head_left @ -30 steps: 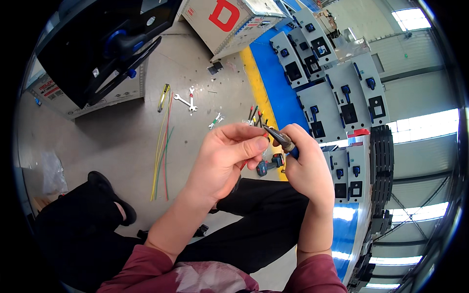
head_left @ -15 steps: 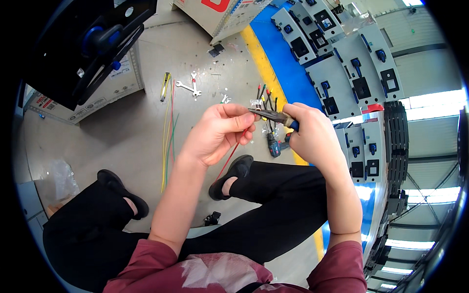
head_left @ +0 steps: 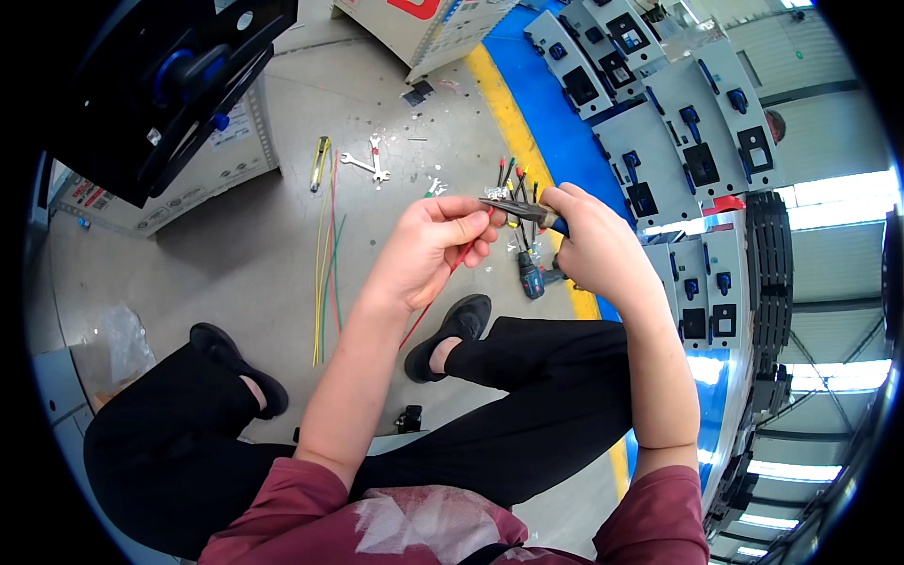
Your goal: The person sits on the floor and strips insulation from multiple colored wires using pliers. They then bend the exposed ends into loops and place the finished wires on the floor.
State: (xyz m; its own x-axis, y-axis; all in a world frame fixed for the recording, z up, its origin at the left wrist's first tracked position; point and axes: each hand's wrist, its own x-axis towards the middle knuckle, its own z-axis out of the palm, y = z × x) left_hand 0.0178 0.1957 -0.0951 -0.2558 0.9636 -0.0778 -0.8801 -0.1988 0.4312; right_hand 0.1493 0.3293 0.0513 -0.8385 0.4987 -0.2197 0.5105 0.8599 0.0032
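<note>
above grey floor (head_left: pixel 282 254), left hand (head_left: pixel 426 250) pinching thin, slanting red wire (head_left: pixel 462 255), right hand (head_left: pixel 598 240) gripping tapered dark pliers (head_left: pixel 520 209)

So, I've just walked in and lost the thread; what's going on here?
A person's left hand pinches a red wire, its length hanging below. The right hand holds dark-nosed pliers, the tip up by the left fingers, at the wire's upper end; whether the jaws grip it is too small to tell. On the floor lie loose coloured wires, wrenches, a utility knife and a cordless drill.
</note>
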